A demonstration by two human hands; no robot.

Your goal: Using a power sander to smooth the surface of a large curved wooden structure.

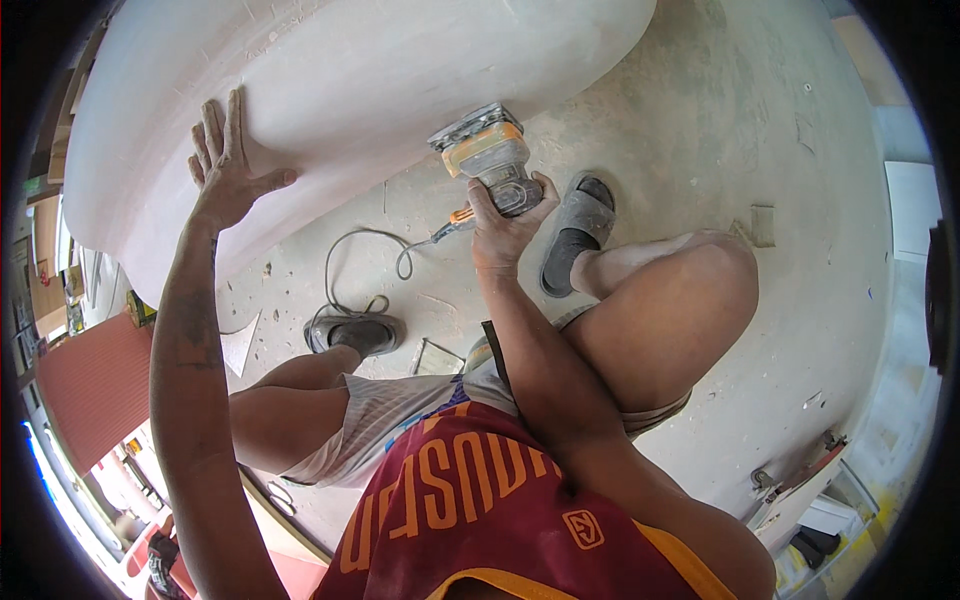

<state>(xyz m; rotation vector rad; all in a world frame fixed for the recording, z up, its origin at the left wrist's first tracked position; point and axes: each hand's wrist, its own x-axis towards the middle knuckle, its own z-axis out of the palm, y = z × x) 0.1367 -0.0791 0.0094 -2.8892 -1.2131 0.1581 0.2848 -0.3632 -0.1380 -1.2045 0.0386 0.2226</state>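
A large, smooth, whitish curved form (330, 70) fills the upper left. My left hand (230, 180) rests against its side with the fingers stretched out and the thumb apart. My right hand (507, 228) is wrapped round the dusty body of an orange and grey electric sander (492, 160). The sander's flat pad is tilted up at the form's lower edge; whether it touches the surface I cannot tell. From the sander a grey power cord (335, 260) with an orange sleeve loops down onto the floor.
My sandalled feet stand on the dusty concrete floor (790, 290), one sandal (585, 215) near the sander, the other (355, 333) beside the cord. Small scraps lie about. A reddish ribbed panel (95, 385) and cluttered shelves are at the left; a white box (912, 210) stands at the right.
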